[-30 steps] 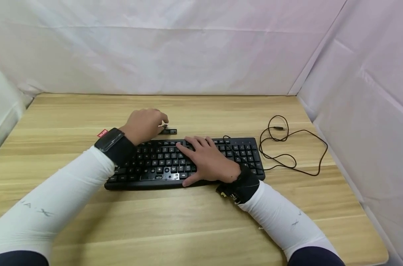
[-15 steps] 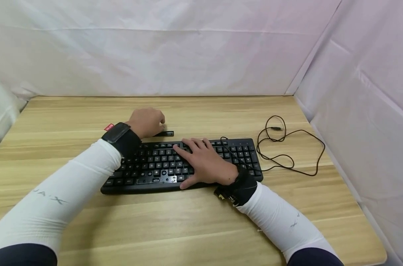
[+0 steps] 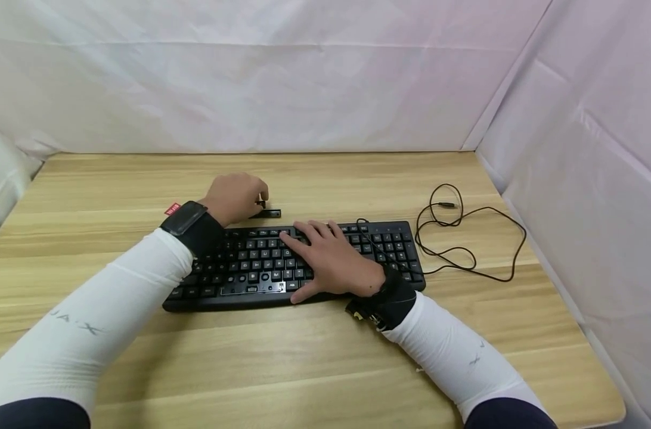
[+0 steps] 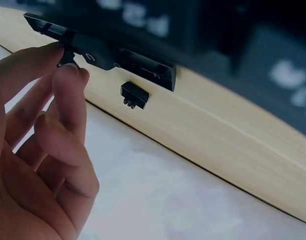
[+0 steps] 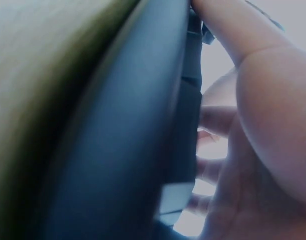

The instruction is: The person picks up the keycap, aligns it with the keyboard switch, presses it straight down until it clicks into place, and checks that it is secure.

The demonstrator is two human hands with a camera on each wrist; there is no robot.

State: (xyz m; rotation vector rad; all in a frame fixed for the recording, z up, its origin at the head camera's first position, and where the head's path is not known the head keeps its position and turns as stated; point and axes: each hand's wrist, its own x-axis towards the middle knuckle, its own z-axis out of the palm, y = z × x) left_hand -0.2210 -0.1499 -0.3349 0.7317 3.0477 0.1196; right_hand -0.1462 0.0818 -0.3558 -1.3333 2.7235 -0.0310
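Note:
Behind the black keyboard (image 3: 261, 262), my left hand (image 3: 231, 198) pinches a small black plastic piece (image 4: 69, 59) between thumb and fingertips. That piece is right at a long, hollow black bar (image 3: 272, 213), which looks like an upturned key cap. In the left wrist view the bar (image 4: 148, 69) shows ribs and open pockets. A loose small black key cap (image 4: 134, 95) with a stem lies on the table beside it. My right hand (image 3: 336, 262) rests spread across the keyboard's middle keys, thumb at the front edge. Part of the lower key row shows a shiny bare strip with holes.
The keyboard's thin black cable (image 3: 486, 274) lies in loose loops on the right of the wooden table (image 3: 325, 363). Its plug (image 3: 446, 205) rests inside one loop. White cloth walls (image 3: 282, 95) stand behind the table and along its sides.
My left hand stays by the bar, its fingers shifting a little; the small dark piece at its fingertips shows again after being hidden. The right hand keeps its place on the keys.

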